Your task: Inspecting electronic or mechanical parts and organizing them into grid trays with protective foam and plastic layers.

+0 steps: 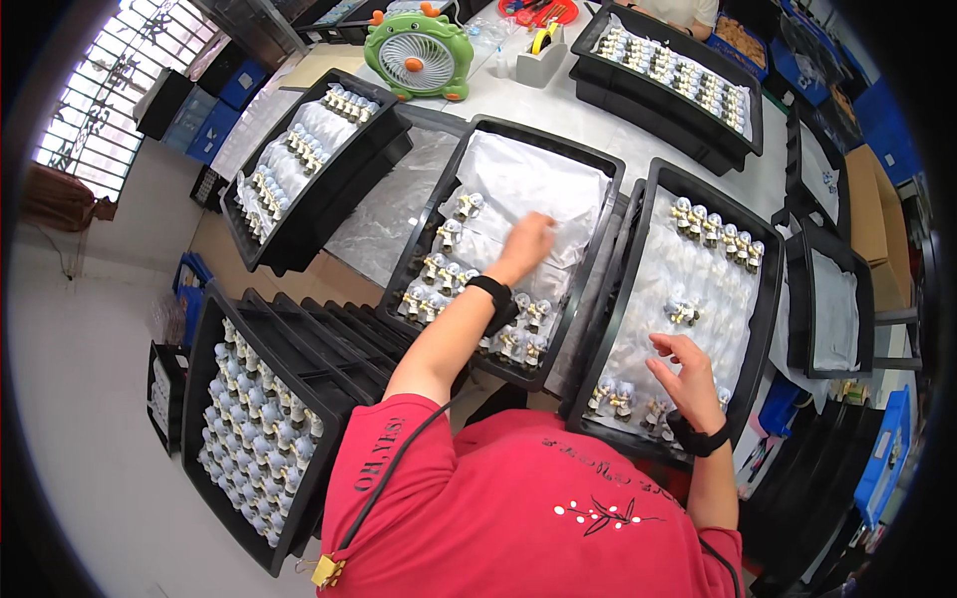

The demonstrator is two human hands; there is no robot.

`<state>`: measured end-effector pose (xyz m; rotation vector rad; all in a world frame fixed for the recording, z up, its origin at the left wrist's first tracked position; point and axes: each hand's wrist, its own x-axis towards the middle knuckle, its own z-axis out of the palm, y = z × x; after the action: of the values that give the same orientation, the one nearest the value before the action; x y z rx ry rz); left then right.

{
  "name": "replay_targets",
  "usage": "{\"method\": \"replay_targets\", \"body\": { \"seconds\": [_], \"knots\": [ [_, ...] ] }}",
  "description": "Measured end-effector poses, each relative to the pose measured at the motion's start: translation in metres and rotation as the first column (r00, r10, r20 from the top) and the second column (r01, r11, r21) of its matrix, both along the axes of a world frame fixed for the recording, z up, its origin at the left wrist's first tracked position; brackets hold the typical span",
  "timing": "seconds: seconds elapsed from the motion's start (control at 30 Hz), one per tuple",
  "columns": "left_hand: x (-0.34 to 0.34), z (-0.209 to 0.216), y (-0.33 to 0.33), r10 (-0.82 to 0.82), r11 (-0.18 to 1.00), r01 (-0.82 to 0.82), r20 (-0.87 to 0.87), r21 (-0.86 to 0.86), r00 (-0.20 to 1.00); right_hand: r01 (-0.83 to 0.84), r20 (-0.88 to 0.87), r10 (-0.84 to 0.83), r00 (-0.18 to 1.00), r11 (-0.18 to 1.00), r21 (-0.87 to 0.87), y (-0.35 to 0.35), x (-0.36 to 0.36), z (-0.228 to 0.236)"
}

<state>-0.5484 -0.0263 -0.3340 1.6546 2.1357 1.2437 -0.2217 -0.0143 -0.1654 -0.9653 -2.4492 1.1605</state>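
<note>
My left hand [528, 244] reaches over the white liner sheet [538, 174] in the middle black tray [481, 124]. Its fingers point away and look blurred, so whether they grip anything is unclear. Small figurines [436, 269] with pale heads, gold trim and dark bases stand along that tray's left side and near end. Over the right black tray [653, 171], my right hand [690, 377] is open, thumb and fingers apart with nothing between them. A small cluster of figurines [683, 309] lies just beyond its fingertips. More figurines [718, 234] form a row at that tray's far end.
Filled black trays stand at the far left [374, 128], far right [588, 85] and tilted at lower left [214, 439]. A green animal-shaped fan [419, 55] and a tape dispenser [539, 66] sit at the back. Another person's sleeve [703, 12] shows beyond.
</note>
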Motion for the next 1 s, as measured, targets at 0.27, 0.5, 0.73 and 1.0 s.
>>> {"method": "replay_targets", "body": {
  "seconds": [0.27, 0.5, 0.73, 1.0],
  "knots": [
    [-0.094, 0.020, -0.013, 0.293, 0.784, -0.439, -0.360, -0.439, 0.885, -0.693, 0.311, 0.624, 0.717, 0.682, 0.233, 0.032, -0.145, 0.018],
    [-0.094, 0.017, -0.008, 0.286, 0.749, -0.444, -0.364, -0.493, 0.887, -0.775, 0.933, 0.295, 0.207, 0.631, -0.028, 0.073, -0.230, -0.090],
    [-0.095, 0.025, -0.013, 0.266, 0.782, -0.464, -0.450, -0.416, 0.853, -0.709, 0.952, 0.306, 0.013, 0.674, -0.207, 0.072, -0.237, -0.088],
    [-0.104, 0.023, -0.021, 0.225, 0.756, -0.501, -0.553, -0.421, 0.803, -0.667, 0.944, 0.331, -0.001, 0.703, -0.247, 0.076, -0.243, -0.087]
  ]
}}
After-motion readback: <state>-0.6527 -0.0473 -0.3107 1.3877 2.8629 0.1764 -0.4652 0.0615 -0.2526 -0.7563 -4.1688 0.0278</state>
